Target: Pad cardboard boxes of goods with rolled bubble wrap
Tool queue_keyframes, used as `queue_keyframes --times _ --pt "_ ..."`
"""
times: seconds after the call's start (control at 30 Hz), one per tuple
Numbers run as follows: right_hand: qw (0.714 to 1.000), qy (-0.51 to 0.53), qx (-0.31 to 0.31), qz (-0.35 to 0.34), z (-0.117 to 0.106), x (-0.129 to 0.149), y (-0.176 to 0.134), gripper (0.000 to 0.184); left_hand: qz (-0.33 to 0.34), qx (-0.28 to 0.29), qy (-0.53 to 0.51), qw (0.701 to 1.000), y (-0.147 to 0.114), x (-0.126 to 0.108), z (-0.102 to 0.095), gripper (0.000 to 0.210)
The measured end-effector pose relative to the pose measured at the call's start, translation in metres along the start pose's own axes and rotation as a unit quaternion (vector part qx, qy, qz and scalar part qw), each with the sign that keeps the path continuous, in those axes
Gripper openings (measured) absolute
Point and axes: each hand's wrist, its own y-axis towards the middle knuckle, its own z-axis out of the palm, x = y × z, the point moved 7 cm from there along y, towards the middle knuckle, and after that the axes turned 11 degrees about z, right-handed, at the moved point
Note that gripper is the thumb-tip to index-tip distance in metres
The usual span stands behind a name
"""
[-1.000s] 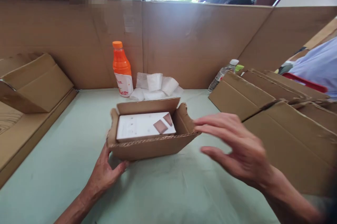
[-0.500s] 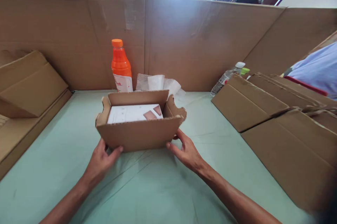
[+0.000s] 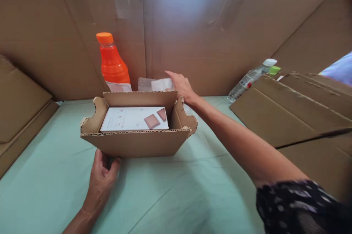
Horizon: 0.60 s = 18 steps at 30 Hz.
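1. Reaching past the cardboard box (image 3: 137, 142), my right hand (image 3: 183, 87) now spreads open onto the bubble wrap (image 3: 155, 84), light and crushable, behind it.
2. My left hand (image 3: 101, 177) grips the box's near-left corner; thin walls flex.

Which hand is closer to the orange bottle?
The right hand. It reaches past the open box to the white wrapping just right of the orange bottle. The left hand is down at the box's near bottom corner, farther away.
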Motion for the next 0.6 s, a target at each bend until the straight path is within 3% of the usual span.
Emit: queue_keyframes --times 0.1,0.17,0.27,0.33,0.43,0.5,0.6 --pt "0.995 -0.093 0.041 -0.003 0.018 0.012 0.038 0.045 -0.003 0.000 0.001 1.000 0.001 0.003 -0.001 0.044" --pt "0.995 -0.094 0.022 -0.008 0.011 0.009 0.025 0.023 -0.002 0.001 0.008 1.000 0.002 0.003 -0.001 0.044" --pt "0.996 -0.017 -0.090 -0.010 -0.025 -0.018 -0.050 0.011 0.007 0.008 0.021 1.000 0.002 0.001 -0.001 0.039" --pt "0.992 0.056 -0.113 0.030 -0.045 -0.053 -0.120 0.010 0.014 0.014 0.033 0.999 0.003 -0.001 -0.002 0.035" --pt "0.981 0.136 0.006 0.136 -0.046 -0.105 -0.225 0.014 0.021 0.020 0.048 0.998 0.003 -0.004 -0.004 0.032" --pt "0.967 0.158 0.091 0.177 -0.046 -0.122 -0.282 0.018 0.027 0.018 0.049 0.998 0.004 -0.006 -0.005 0.033" --pt "0.956 0.183 0.099 0.206 -0.069 -0.127 -0.325 0.020 0.027 0.015 0.048 0.998 0.004 -0.010 -0.006 0.034"
